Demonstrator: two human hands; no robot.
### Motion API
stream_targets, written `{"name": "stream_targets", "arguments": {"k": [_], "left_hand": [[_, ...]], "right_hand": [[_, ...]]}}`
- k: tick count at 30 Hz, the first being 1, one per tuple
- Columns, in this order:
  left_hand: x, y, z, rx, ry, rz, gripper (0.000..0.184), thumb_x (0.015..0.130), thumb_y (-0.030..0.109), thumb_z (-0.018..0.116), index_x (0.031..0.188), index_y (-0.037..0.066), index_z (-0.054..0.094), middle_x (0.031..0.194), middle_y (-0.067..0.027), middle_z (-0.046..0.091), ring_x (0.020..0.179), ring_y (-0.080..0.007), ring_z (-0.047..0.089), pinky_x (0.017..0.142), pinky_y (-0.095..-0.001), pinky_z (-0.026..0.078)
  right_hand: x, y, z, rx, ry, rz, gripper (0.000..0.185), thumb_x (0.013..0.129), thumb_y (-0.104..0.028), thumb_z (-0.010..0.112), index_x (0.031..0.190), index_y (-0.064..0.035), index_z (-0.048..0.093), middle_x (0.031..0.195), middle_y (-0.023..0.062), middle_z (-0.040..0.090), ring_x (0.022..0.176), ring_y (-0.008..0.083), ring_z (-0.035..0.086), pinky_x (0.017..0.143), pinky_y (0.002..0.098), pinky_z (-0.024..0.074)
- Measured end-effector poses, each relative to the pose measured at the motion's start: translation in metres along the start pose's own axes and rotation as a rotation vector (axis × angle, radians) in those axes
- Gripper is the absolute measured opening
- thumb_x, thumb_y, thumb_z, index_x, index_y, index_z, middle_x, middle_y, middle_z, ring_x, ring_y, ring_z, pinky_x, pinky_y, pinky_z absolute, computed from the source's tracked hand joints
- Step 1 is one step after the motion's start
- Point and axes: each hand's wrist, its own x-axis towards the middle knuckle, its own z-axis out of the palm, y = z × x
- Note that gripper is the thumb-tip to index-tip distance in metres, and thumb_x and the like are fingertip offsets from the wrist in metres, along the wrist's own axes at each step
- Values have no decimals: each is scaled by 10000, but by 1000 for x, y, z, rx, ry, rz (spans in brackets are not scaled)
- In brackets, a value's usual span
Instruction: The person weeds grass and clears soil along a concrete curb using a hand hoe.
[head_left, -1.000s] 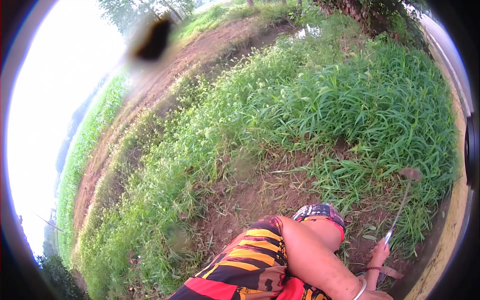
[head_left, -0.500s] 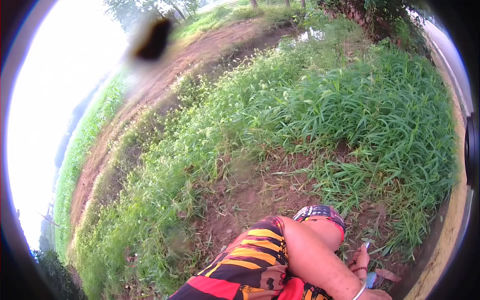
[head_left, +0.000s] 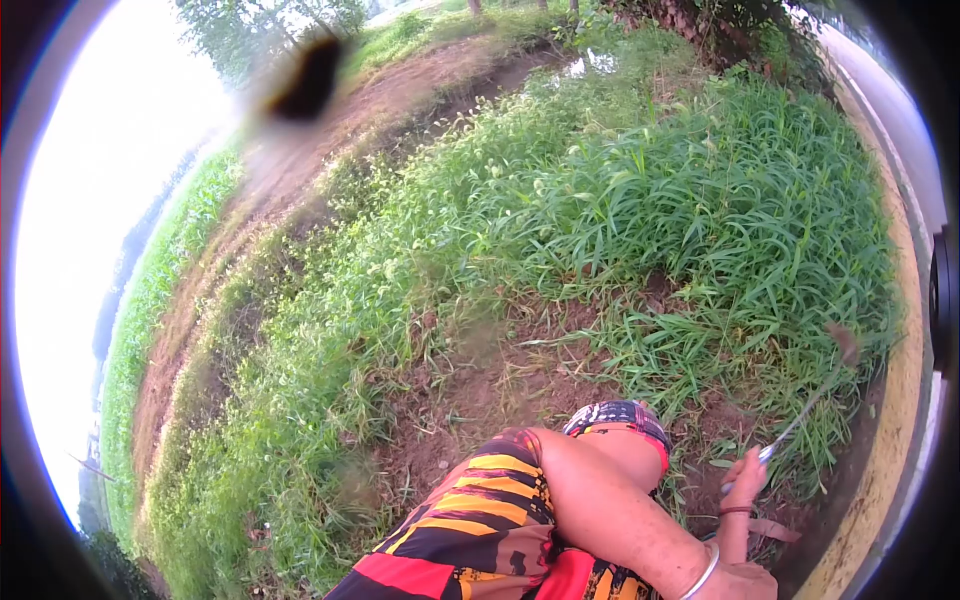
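My right hand, with a dark beaded bracelet at its wrist, is closed round the grip of a small hand hoe. The tool's thin metal shaft slants up and right to a blurred brown head over the grass by the curb. My left hand lies low at the bottom edge, behind a silver bangle, close to the right forearm. Its fingers are largely hidden, so what they do is unclear. A brownish flat strip lies on the soil just right of the right wrist.
Bare brown soil with cut grass stems lies before me. Tall green grass grows beyond it, beside a yellowish curb and a road. A tree trunk stands at the back. A dirt strip runs along the left.
My right hand has risen a little, and the hoe's shaft and head now show, swung up and right. The whole view has shifted slightly.
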Motion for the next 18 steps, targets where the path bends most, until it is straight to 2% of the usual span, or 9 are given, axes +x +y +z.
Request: {"name": "stream_targets", "arguments": {"k": [1,3,4,5,8,10,13,16,18], "left_hand": [[0,-2,1,1,15,4,234,805,289,566,848,72,644,751,-174,634,726,-350,614,638,-436,483],[0,-5,4,35,31,24,236,802,291,568,851,74,645,753,-171,637,726,-347,616,639,-431,487],[1,-7,4,64,50,40,237,799,294,569,854,77,646,755,-167,639,726,-344,618,639,-427,491],[0,-6,3,64,49,39,237,799,294,569,854,77,646,755,-167,639,726,-344,618,639,-427,491],[-1,-4,4,27,49,23,236,798,297,568,852,82,647,757,-161,640,720,-340,619,630,-426,491],[-1,-4,5,20,45,25,233,796,303,568,836,87,644,746,-151,639,711,-334,620,615,-425,490],[0,-4,6,55,50,27,228,786,308,572,806,90,635,719,-144,629,693,-330,620,595,-430,483],[-1,-7,6,141,85,28,235,773,319,577,779,89,622,704,-139,619,666,-326,616,573,-434,474],[-3,-3,-2,161,56,8,208,760,278,578,751,72,605,667,-111,591,647,-316,598,565,-433,460]], "right_hand": [[6,46,-14,-86,14,84,326,888,-371,521,708,-145,369,482,-26,346,358,87,332,319,245,262],[6,124,-50,-192,-88,558,336,834,-426,561,713,-143,426,453,-7,334,347,131,349,312,289,269],[-28,98,-36,-285,-136,739,324,840,-416,548,704,-140,447,456,-2,341,345,138,352,316,289,269],[-25,125,-47,-511,-131,437,346,841,-440,538,683,-147,443,467,-13,350,342,136,344,320,281,271],[-20,77,-26,-183,-30,637,348,850,-457,519,699,-153,444,475,-28,353,342,117,336,312,280,264],[-18,41,-9,-5,36,442,371,861,-486,494,713,-153,425,489,-38,350,346,88,319,317,252,252],[7,4,-6,-29,-62,-54,269,925,-336,450,736,-150,408,508,-35,363,383,77,347,335,229,280],[6,-34,0,15,-64,-6,167,904,-235,515,789,-159,421,558,-66,376,429,38,352,360,201,274],[20,-2,-13,-12,-61,55,182,869,-247,572,799,-178,418,542,-75,380,398,33,333,351,194,249]]}}
